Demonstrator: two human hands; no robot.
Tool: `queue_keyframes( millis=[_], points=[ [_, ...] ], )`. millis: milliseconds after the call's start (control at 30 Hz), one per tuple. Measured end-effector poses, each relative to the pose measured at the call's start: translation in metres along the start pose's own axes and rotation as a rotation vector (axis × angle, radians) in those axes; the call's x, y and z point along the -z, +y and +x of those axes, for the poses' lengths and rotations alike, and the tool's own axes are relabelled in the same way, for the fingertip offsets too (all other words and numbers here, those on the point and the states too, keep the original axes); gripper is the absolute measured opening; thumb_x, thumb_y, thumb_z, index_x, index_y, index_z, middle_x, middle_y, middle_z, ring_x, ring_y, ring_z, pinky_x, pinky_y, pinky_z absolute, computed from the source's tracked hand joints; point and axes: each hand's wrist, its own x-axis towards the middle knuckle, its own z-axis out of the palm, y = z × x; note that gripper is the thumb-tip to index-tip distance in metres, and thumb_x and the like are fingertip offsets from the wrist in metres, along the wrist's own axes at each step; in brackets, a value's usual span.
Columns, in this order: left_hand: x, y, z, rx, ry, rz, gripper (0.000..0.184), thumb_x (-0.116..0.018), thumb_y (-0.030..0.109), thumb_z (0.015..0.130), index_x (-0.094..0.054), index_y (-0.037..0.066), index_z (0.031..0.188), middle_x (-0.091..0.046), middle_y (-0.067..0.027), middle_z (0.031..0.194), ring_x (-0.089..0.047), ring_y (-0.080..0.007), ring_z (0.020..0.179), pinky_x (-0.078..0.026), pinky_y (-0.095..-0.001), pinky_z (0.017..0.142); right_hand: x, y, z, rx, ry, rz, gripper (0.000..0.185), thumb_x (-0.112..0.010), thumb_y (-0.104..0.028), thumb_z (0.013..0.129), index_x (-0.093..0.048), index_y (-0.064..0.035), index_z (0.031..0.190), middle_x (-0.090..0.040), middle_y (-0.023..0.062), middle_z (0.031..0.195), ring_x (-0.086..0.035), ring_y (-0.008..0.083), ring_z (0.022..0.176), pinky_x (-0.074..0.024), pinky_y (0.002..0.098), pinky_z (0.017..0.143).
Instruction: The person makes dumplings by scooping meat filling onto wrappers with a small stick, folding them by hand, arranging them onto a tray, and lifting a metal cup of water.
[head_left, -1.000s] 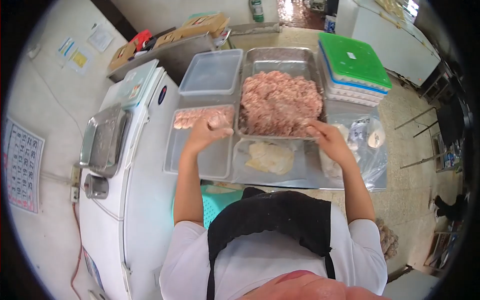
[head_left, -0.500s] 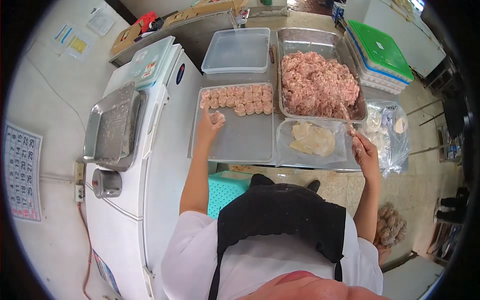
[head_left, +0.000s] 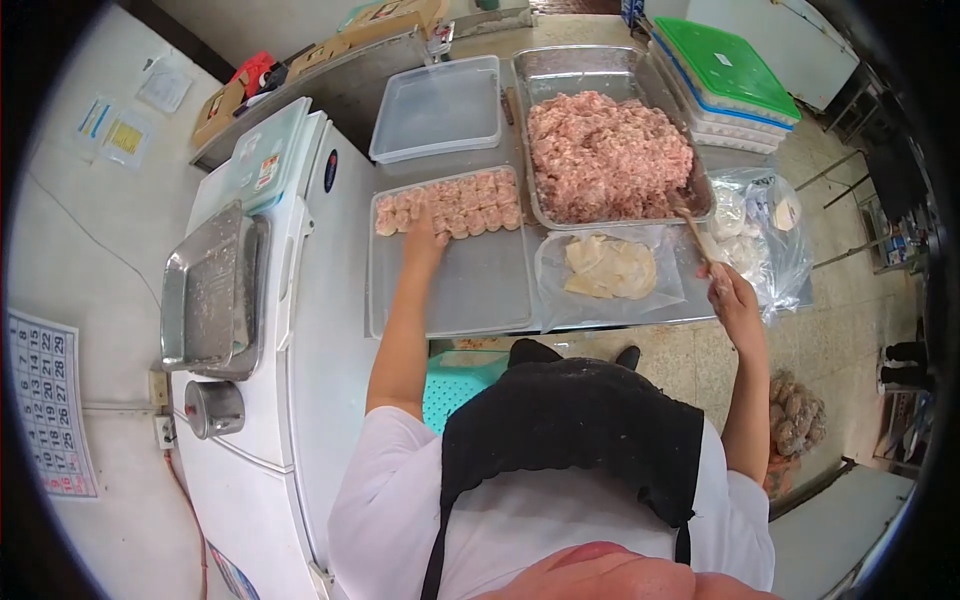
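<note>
My left hand (head_left: 428, 238) is at the lower row of pale meat dumplings (head_left: 484, 205), in a shallow translucent tray (head_left: 465, 290). Its fingers are closed around a dumpling at the row's front edge, which they mostly hide. My right hand (head_left: 735, 298) grips a wooden spatula (head_left: 698, 232). The spatula's far end touches the ground meat (head_left: 610, 150) at the near right corner of a deep metal pan (head_left: 545, 75). Between the hands, a stack of thin dough wrappers (head_left: 612, 267) lies on a clear plastic bag (head_left: 665, 290).
Beyond the dumpling tray sits a lidded plastic container (head_left: 437, 105). Stacked trays with a green lid (head_left: 725, 70) stand right of the pan, and bagged wrappers (head_left: 745, 235) lie nearer. A white freezer (head_left: 335, 350) on the left carries a metal pan (head_left: 210, 290) and a pot (head_left: 214, 408).
My left hand has moved a dumpling in against the row. The spatula's end has come down to the meat at the pan's corner. The whole view has shifted slightly.
</note>
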Motion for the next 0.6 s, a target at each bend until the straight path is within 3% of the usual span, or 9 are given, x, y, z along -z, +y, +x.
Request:
queue_keyframes(
  millis=[100, 167, 233, 300, 367, 433, 500, 600],
  points=[
    [0.018, 0.016, -0.002, -0.06, -0.067, -0.067, 0.081, -0.071, 0.014, 0.074, -0.029, 0.0, 0.142, -0.051, -0.0285, 0.127, -0.051, -0.0416, 0.116, -0.041, -0.0441, 0.098, 0.019, -0.01, 0.035, 0.288, 0.057, -0.727, 0.03, -0.052, -0.029, 0.095, -0.063, -0.002, 0.098, -0.06, 0.0109, 0.068, -0.059, 0.0264, 0.064, -0.0436, 0.0365, 0.058],
    [0.026, 0.045, -0.014, -0.069, -0.072, -0.04, 0.077, -0.071, 0.015, 0.074, -0.034, 0.001, 0.14, -0.05, -0.0272, 0.129, -0.049, -0.04, 0.12, -0.039, -0.0431, 0.101, 0.04, -0.024, 0.061, 0.287, 0.054, -1.18, 0.03, -0.054, -0.03, 0.091, -0.065, -0.0024, 0.084, -0.063, 0.0183, 0.077, -0.062, 0.0373, 0.078, -0.0477, 0.0457, 0.068],
    [0.025, 0.075, -0.024, -0.073, 0.023, 0.079, 0.07, -0.07, 0.014, 0.075, -0.04, 0.001, 0.137, -0.051, -0.0253, 0.128, -0.049, -0.0383, 0.121, -0.038, -0.0424, 0.103, 0.061, -0.03, 0.088, 0.427, 0.048, -1.314, 0.031, -0.056, -0.028, 0.087, -0.065, -0.0033, 0.07, -0.064, 0.0166, 0.071, -0.064, 0.0354, 0.073, -0.0498, 0.0449, 0.065],
    [0.017, 0.121, -0.029, -0.17, -0.004, -0.133, 0.06, -0.069, 0.014, 0.077, -0.047, 0.003, 0.132, -0.053, -0.0227, 0.128, -0.049, -0.0361, 0.122, -0.037, -0.0419, 0.103, 0.067, -0.04, 0.118, 0.451, 0.029, -1.403, 0.026, -0.059, -0.023, 0.081, -0.065, -0.0046, 0.064, -0.064, 0.0161, 0.067, -0.065, 0.0341, 0.067, -0.0506, 0.0441, 0.059],
    [0.009, 0.185, -0.036, -0.228, -0.085, -0.309, 0.048, -0.067, 0.013, 0.079, -0.053, 0.004, 0.124, -0.055, -0.0193, 0.125, -0.05, -0.0345, 0.12, -0.038, -0.0412, 0.102, 0.066, -0.027, 0.156, 0.644, 0.044, -1.399, 0.017, -0.06, -0.017, 0.076, -0.068, -0.0055, 0.065, -0.065, 0.016, 0.067, -0.066, 0.0323, 0.064, -0.0512, 0.0433, 0.056],
    [-0.02, 0.228, -0.044, -0.234, -0.216, -0.381, 0.036, -0.066, 0.012, 0.08, -0.059, 0.005, 0.114, -0.058, -0.0163, 0.12, -0.052, -0.0345, 0.114, -0.04, -0.0413, 0.099, 0.049, 0.009, 0.179, 0.603, -0.097, -1.435, 0.014, -0.06, -0.014, 0.074, -0.069, -0.0064, 0.068, -0.067, 0.0148, 0.069, -0.067, 0.0316, 0.066, -0.0519, 0.0422, 0.056],
    [-0.054, 0.247, -0.05, -0.234, -0.323, -0.388, 0.03, -0.066, 0.011, 0.078, -0.062, 0.005, 0.108, -0.059, -0.0155, 0.115, -0.054, -0.0353, 0.108, -0.042, -0.0423, 0.095, 0.028, 0.001, 0.158, 0.74, -0.22, -1.431, 0.013, -0.059, -0.012, 0.073, -0.07, -0.0062, 0.069, -0.067, 0.0138, 0.068, -0.068, 0.0309, 0.067, -0.0522, 0.0408, 0.056],
    [-0.086, 0.278, -0.055, -0.251, -0.405, -0.368, 0.027, -0.067, 0.012, 0.076, -0.063, 0.005, 0.102, -0.06, -0.0157, 0.106, -0.054, -0.0359, 0.102, -0.043, -0.0429, 0.091, 0.047, -0.046, 0.14, 0.731, -0.319, -1.424, 0.013, -0.059, -0.012, 0.073, -0.07, -0.0056, 0.068, -0.067, 0.0138, 0.068, -0.068, 0.0296, 0.067, -0.0523, 0.0402, 0.055]
  ],
)
